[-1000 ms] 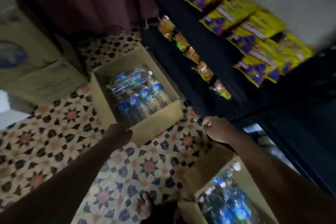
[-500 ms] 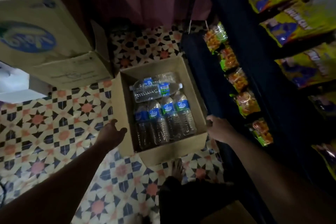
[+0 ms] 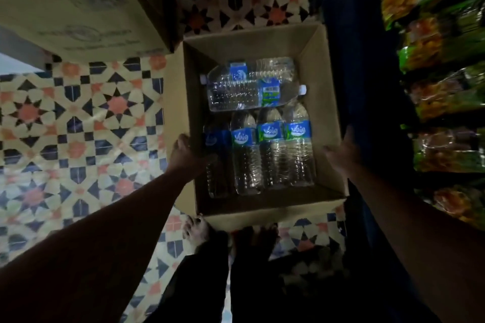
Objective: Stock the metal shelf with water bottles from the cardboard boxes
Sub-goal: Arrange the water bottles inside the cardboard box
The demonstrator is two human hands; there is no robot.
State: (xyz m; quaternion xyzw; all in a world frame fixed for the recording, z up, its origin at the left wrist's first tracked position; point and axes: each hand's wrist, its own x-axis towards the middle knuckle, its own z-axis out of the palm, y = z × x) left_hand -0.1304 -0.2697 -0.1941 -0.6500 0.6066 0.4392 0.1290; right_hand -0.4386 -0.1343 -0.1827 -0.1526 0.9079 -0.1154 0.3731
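We look down on an open cardboard box (image 3: 325,65) in the centre of the frame, sitting on a star-patterned tiled floor (image 3: 78,126). Six water bottles (image 3: 270,149) with blue labels lie inside: four side by side in the lower part, two crosswise above them. Our left hand (image 3: 189,155) grasps the box's left wall, fingers curled over its rim. Our right hand (image 3: 343,152) clasps the right wall, thumb outside and fingers inside. Along the right edge of the frame runs a dark shelf (image 3: 362,73) carrying orange and green snack packets (image 3: 441,97). A closed carton (image 3: 78,13) fills the upper left. Two bare feet (image 3: 195,231) stand just below the box.
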